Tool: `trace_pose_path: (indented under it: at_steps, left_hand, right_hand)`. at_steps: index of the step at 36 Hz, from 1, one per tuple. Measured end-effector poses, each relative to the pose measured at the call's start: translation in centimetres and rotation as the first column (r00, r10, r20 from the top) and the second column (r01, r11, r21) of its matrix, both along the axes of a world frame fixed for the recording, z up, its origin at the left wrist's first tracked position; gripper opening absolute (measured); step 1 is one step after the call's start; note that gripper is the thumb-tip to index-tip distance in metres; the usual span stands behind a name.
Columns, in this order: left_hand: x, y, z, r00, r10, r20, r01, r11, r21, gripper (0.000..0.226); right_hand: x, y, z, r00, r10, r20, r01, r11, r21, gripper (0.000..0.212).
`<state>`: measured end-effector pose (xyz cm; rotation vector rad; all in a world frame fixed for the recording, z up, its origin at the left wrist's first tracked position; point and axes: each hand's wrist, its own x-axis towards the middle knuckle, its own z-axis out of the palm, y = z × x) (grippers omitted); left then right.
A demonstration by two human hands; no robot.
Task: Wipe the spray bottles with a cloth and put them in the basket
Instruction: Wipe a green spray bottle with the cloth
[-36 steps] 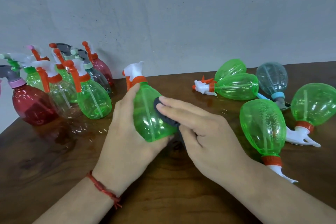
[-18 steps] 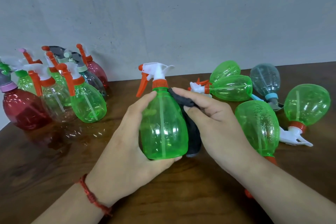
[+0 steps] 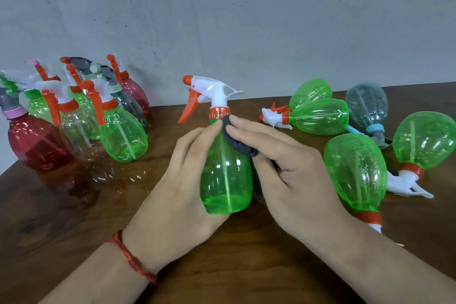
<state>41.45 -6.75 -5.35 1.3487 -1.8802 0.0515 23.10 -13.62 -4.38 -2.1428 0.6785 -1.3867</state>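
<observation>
Left hand (image 3: 177,195) wraps the green spray bottle (image 3: 225,180) from its left side; thumb lies across the front near the shoulder, fingers curl round the back; red cord bracelet (image 3: 133,256) on that wrist. Right hand (image 3: 291,175) pinches a dark cloth (image 3: 237,140) against the bottle's upper right shoulder, just below the orange collar (image 3: 219,113); two fingers lie flat over the cloth, thumb underneath; the rest of the cloth looks bunched in the palm, mostly hidden. Bottle is upright at centre, over the wooden table (image 3: 74,229); can't tell whether its base touches the wood. White trigger head (image 3: 212,89) with orange nozzle and lever points to the left of view.

Back left, near the grey wall (image 3: 246,20): cluster of upright bottles, packed close; front green one (image 3: 123,136), clear one (image 3: 79,136), red one (image 3: 32,145) with a grey head, more green, red and dark ones behind.

Right side: five bottles lying on their sides; droplet-covered green one (image 3: 355,170) just beside the right hand, neck toward the camera; another green one (image 3: 424,140) at the far right; two green ones (image 3: 320,116) side by side, heads pointing left; blue-grey one (image 3: 367,103) behind them.
</observation>
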Motion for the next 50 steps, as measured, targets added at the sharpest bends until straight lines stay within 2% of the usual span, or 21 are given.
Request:
trace_pose_path:
  at_steps: [3, 11, 16, 21, 25, 31, 36, 42, 45, 50]
  left_hand:
    - [0.3, -0.2, -0.4, 0.997, 0.064, -0.042, -0.064, 0.998, 0.021, 0.109]
    - [0.7, 0.0, -0.4, 0.889, 0.225, -0.398, -0.190, 0.974, 0.125, 0.118]
    - [0.9, -0.1, -0.1, 0.840, 0.256, -0.478, -0.204, 0.966, 0.160, 0.116]
    - [0.8, -0.1, 0.0, 0.802, 0.227, -0.552, -0.157, 0.973, 0.171, 0.115]
    - [0.8, 0.1, 0.1, 0.858, 0.203, -0.471, -0.156, 0.978, 0.137, 0.117]
    - [0.1, 0.4, 0.2, 0.980, 0.094, -0.175, -0.085, 0.995, 0.056, 0.114]
    - [-0.2, 0.3, 0.1, 1.000, -0.006, -0.030, 0.007, 0.999, 0.040, 0.112]
    - [0.0, 0.3, 0.4, 1.000, -0.019, -0.025, 0.019, 1.000, 0.006, 0.119]
    - [0.2, 0.5, 0.4, 0.993, -0.032, -0.114, 0.038, 0.998, 0.049, 0.127]
    - [0.2, 0.7, 0.4, 0.971, -0.046, -0.233, 0.077, 0.989, 0.129, 0.123]
  right_hand:
    - [0.1, 0.4, -0.1, 0.999, 0.046, -0.016, -0.047, 0.998, -0.049, 0.058]
    - [0.2, 0.8, -0.4, 0.985, 0.131, -0.112, -0.139, 0.988, -0.073, 0.057]
    - [0.2, 0.9, -0.3, 0.977, 0.144, -0.157, -0.158, 0.984, -0.082, 0.059]
    - [0.1, 1.0, -0.5, 0.979, 0.160, -0.127, -0.171, 0.983, -0.074, 0.062]
    - [0.1, 1.1, -0.4, 0.986, 0.149, -0.077, -0.154, 0.986, -0.064, 0.060]
    - [0.1, 0.8, -0.2, 0.994, 0.105, 0.005, -0.105, 0.994, -0.009, 0.059]
    - [-0.1, 0.3, 0.2, 0.991, 0.103, 0.082, -0.116, 0.976, 0.184, 0.054]
    - [-0.2, -0.2, 0.2, 0.972, 0.137, 0.189, -0.191, 0.932, 0.308, 0.051]
    - [-0.2, -0.2, 0.2, 0.958, 0.149, 0.244, -0.230, 0.910, 0.346, 0.051]
    - [-0.3, -0.2, 0.2, 0.957, 0.149, 0.247, -0.232, 0.907, 0.352, 0.051]
